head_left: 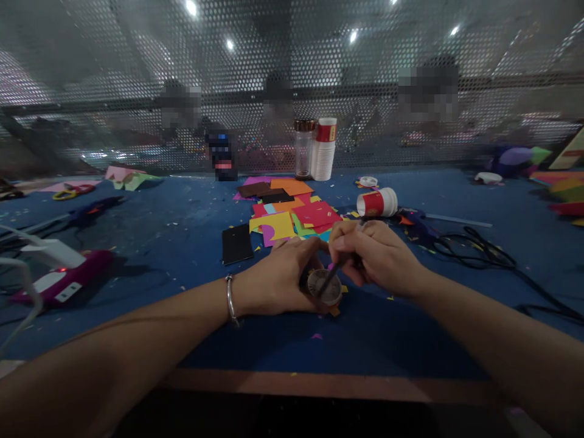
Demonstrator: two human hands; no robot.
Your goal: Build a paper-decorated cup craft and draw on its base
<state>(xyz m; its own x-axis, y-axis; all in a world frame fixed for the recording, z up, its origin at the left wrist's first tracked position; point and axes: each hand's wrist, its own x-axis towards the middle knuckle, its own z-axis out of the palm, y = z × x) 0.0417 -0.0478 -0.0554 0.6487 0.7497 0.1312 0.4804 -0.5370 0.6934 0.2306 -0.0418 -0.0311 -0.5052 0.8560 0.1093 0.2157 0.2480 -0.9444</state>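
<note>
My left hand (287,274), with a silver bracelet on its wrist, is wrapped around a small round object with a greyish disc-shaped top (323,286). It looks like the end of a paper cup, but most of it is hidden. In my right hand (371,252) the fingers are closed on a thin dark stick-like tool (329,280), which slants down onto the disc; its kind is unclear. Bits of yellow and orange paper (335,311) stick out under the round object. Just beyond the hands lies a pile of coloured paper (314,214), with a black sheet (237,244) to its left.
A red-and-white paper cup (378,203) lies on its side near a glue gun (417,228) with a coiled black cable (483,249). Behind stand a clear bottle (304,152) and stacked cups (323,155). A purple power strip (68,283) and scissors (73,192) are left.
</note>
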